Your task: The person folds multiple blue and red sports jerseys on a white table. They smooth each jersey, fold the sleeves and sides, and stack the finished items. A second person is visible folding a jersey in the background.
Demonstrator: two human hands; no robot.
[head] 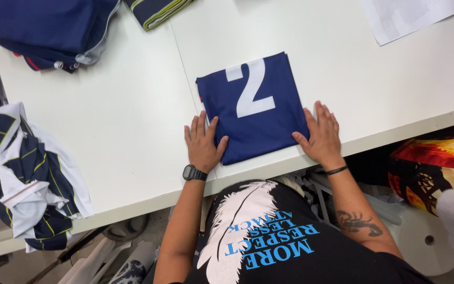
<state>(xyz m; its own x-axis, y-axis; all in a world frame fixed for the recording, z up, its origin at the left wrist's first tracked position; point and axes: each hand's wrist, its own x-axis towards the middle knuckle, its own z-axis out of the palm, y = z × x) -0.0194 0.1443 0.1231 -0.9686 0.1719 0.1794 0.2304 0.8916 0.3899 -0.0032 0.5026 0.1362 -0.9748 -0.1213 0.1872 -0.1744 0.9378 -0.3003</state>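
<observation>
A folded navy-blue jersey (261, 126) with a large white numeral on it lies flat on the white table (127, 121) near the front edge. My left hand (203, 142) rests palm-down at its left edge, fingers spread, thumb touching the fabric. On the jersey's right edge lies my right hand (321, 134), also flat with fingers apart. Neither hand grips the cloth. A black watch sits on my left wrist, a thin black band on my right.
A stack of navy garments (48, 26) sits at the table's far left corner, another folded striped piece (158, 10) beside it. A loose heap of navy-and-white striped clothes (22, 173) hangs at the left edge. White paper (405, 16) lies far right.
</observation>
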